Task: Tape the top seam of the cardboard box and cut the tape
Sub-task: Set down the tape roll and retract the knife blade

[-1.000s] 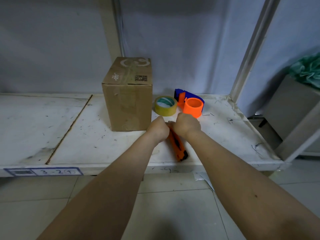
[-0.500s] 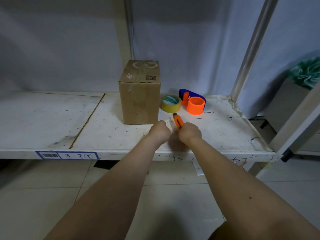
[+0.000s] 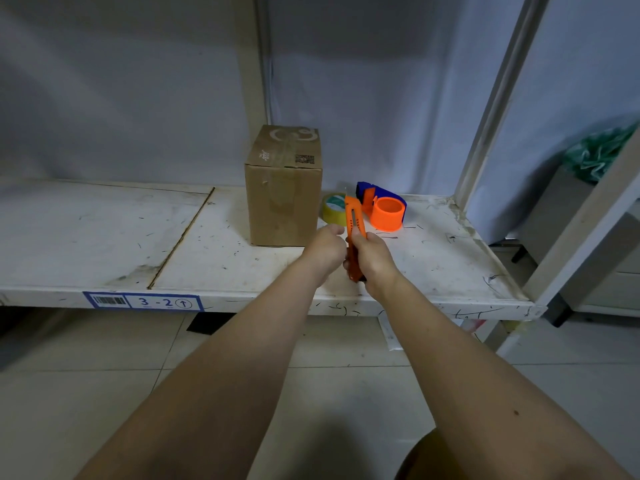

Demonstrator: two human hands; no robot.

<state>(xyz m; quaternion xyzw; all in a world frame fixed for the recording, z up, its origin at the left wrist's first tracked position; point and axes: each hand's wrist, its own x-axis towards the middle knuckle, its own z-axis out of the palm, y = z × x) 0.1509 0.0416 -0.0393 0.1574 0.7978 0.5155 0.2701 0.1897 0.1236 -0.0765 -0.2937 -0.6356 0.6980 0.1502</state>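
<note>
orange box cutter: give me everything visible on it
The orange box cutter looks like plastic: a long slim body with a slot and ridged slider along its upper face. It is lifted off the shelf, pointing up and away, its tip in front of the yellow tape roll. The right hand grips its lower half; the left hand is fisted beside it, contact unclear. Whether the blade is out is too small to tell.

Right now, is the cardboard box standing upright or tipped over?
Upright. The cardboard box stands flat on the shelf, its printed top facing up, flaps closed.
</note>
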